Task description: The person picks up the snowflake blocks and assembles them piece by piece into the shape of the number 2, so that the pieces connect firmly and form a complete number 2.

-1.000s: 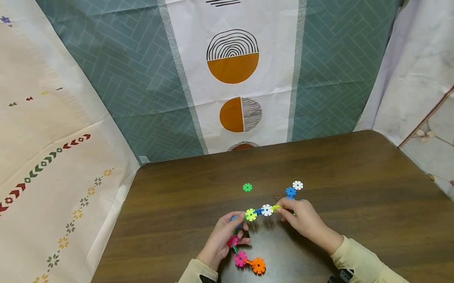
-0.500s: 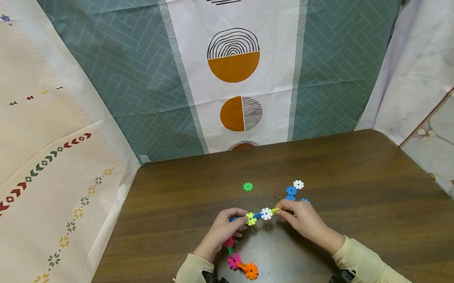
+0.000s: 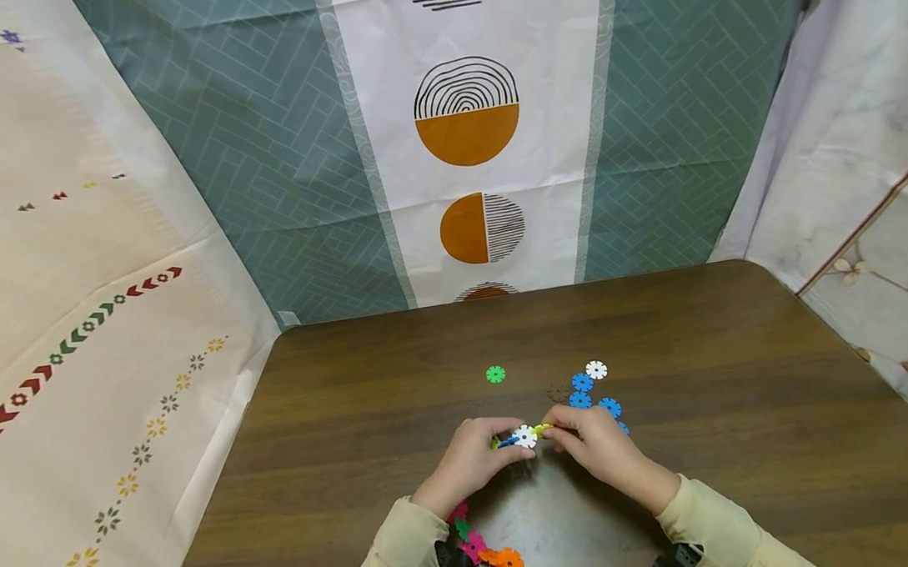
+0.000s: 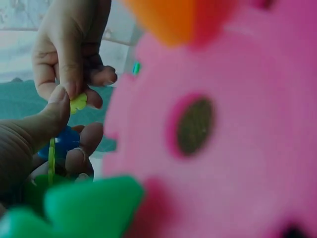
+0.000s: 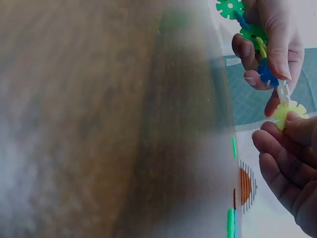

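A chain of notched plastic discs hangs from my left hand (image 3: 475, 460), whose thumb and fingers pinch it by the white disc (image 3: 524, 436) and the blue disc (image 5: 268, 73). Between thumb and fingertips, my right hand (image 3: 601, 447) pinches a yellow disc (image 5: 290, 113) at the chain's end, slotted edge-on to the white one. Green discs (image 5: 253, 34) follow above the left fingers in the right wrist view. The chain's tail, with a pink disc (image 3: 474, 546) and an orange disc (image 3: 510, 564), dangles by the left wrist; its middle is hidden behind that hand.
On the brown table (image 3: 340, 454) beyond the hands lie loose discs: a green one (image 3: 495, 374), a white one (image 3: 595, 369), a brown one (image 3: 558, 393) and several blue ones (image 3: 581, 400). Patterned cloths hang behind and at both sides.
My left hand has slid right along the chain, from the yellow-green disc up to the white one. The right hand has shifted slightly left and down, uncovering more blue discs.
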Tool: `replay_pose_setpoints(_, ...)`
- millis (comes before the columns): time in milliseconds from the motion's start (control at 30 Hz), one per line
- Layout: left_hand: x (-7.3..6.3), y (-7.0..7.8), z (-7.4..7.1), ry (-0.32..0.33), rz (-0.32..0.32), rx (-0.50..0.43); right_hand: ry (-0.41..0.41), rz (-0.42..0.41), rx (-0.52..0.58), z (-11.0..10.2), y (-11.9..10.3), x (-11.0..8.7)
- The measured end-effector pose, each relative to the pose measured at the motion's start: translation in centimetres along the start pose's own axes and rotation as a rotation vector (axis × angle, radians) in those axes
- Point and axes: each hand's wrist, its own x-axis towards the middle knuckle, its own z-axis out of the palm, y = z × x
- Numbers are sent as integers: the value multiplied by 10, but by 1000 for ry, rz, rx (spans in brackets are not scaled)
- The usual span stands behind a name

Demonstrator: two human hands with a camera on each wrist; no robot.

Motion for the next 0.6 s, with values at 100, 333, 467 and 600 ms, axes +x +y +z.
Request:
replay_pose_setpoints(100, 0, 2, 2, -2, 41, 54, -12, -25, -11, 0, 1, 1)
replay_pose_setpoints(333, 0, 1, 7, -29, 40, 77, -77, -61, -12, -6, 0, 1)
replay_pose_setpoints(467, -1, -1, 9, -22, 56, 60, -84, -80, -16, -6, -3, 1)
replay_pose_setpoints(600, -1, -2, 12, -4, 58, 65, -66, -97, -17, -4, -3, 1)
